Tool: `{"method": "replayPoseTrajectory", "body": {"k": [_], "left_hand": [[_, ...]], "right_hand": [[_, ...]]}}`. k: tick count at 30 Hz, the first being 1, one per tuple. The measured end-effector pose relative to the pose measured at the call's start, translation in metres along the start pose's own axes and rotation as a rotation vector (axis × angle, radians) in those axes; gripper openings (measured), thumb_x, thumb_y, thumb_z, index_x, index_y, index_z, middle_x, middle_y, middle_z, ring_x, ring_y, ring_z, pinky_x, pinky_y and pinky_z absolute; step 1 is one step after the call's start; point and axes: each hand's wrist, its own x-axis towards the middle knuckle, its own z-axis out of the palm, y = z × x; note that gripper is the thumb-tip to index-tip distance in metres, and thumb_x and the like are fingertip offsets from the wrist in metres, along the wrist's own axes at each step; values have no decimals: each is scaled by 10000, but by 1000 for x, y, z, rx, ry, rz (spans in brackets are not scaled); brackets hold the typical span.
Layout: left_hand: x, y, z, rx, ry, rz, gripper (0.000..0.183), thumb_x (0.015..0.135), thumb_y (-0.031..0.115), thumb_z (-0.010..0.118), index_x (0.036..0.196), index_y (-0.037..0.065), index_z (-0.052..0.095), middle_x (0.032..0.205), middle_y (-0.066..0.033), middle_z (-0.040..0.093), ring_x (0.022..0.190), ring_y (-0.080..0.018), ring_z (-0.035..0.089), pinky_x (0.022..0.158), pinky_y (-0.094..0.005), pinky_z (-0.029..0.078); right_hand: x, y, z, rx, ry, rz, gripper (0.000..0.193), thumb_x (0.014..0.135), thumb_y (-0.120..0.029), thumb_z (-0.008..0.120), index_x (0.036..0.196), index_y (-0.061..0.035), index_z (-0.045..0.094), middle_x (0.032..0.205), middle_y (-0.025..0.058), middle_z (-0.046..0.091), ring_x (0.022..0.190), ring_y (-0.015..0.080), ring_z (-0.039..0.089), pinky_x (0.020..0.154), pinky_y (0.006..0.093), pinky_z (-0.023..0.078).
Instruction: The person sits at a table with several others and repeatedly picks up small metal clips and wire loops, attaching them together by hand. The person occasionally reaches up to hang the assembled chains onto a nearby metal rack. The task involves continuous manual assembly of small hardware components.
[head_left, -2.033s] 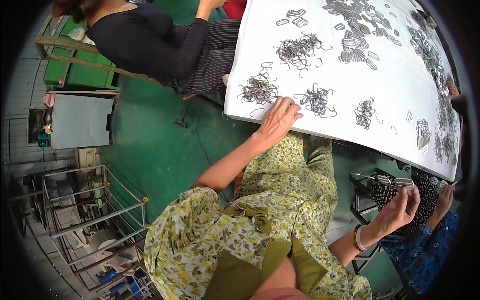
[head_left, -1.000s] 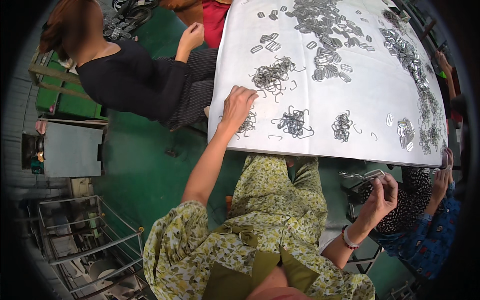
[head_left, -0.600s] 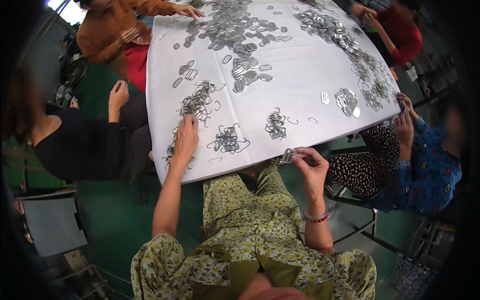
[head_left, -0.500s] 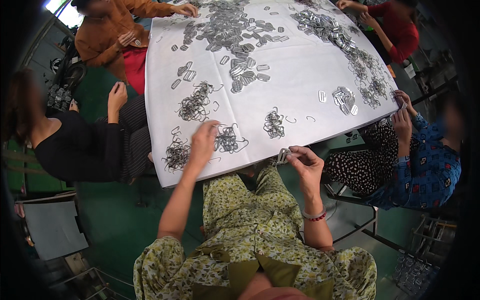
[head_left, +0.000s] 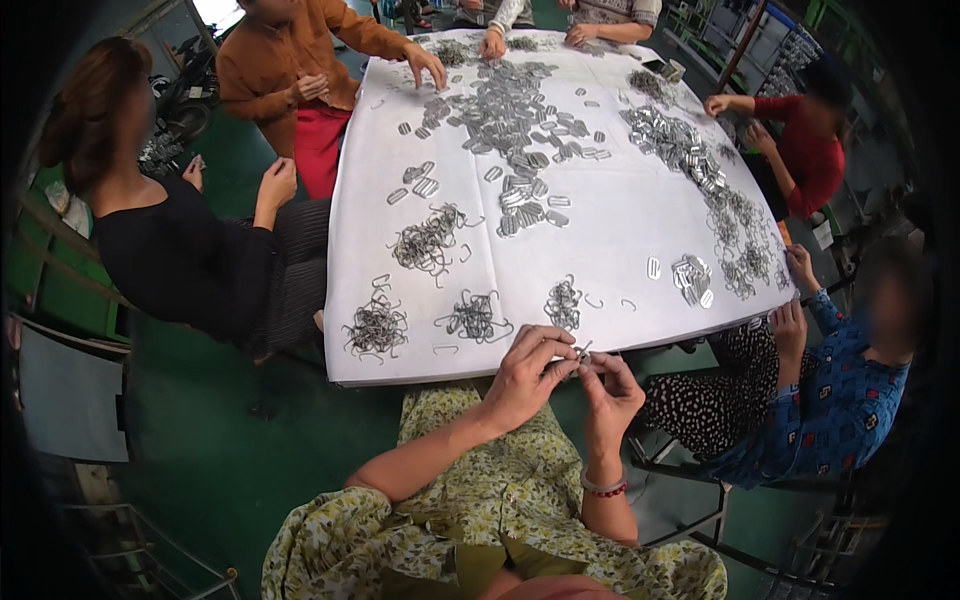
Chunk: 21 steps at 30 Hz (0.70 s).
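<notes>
My left hand and my right hand meet just off the near edge of the white-covered table. Pinched in my right fingers is a slotted metal buckle, now mostly hidden by fingertips. The closed fingers of my left hand press against it with a thin metal piece, apparently a wire hook, whose tip sticks up. Just beyond my hands lie a small pile of bent wire hooks and, to its left, another hook pile.
More wire hooks lie at the near left corner. Flat slotted buckles cover the table's middle, with a smaller buckle heap at right. Co-workers sit around the table, the nearest a person in blue and one in black.
My left hand has left the hook pile and moved right to meet my right hand at the buckle. The view has shifted, showing more of the table's far side.
</notes>
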Motion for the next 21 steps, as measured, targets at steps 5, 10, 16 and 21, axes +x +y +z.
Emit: {"method": "replayPoseTrajectory", "body": {"k": [5,10,16,21], "left_hand": [[0,-4,1,-90,67,9,164,730,-37,668,868,8,591,894,-90,617,852,-246,594,710,-324,490],[0,-1,-8,-80,-17,2,208,686,-25,701,871,25,620,906,-79,590,869,-242,562,724,-338,482],[0,-3,-10,-65,55,43,183,729,-56,670,887,12,609,898,-87,599,774,-207,586,636,-289,493],[3,-3,-13,-126,46,30,126,770,-72,627,871,-16,578,826,-99,618,709,-184,598,620,-276,494]], "right_hand": [[-2,-2,6,-174,-85,-170,190,724,90,670,904,49,624,807,56,603,762,117,549,725,236,426],[2,-4,2,-126,-33,-79,186,724,97,667,898,50,621,806,54,597,759,111,546,716,225,423],[0,-8,9,-188,-173,-116,237,704,115,681,923,42,626,825,71,622,772,125,570,732,246,438],[15,-11,5,-258,-196,-157,242,741,67,668,978,36,628,848,101,657,725,144,570,721,257,431]]}}
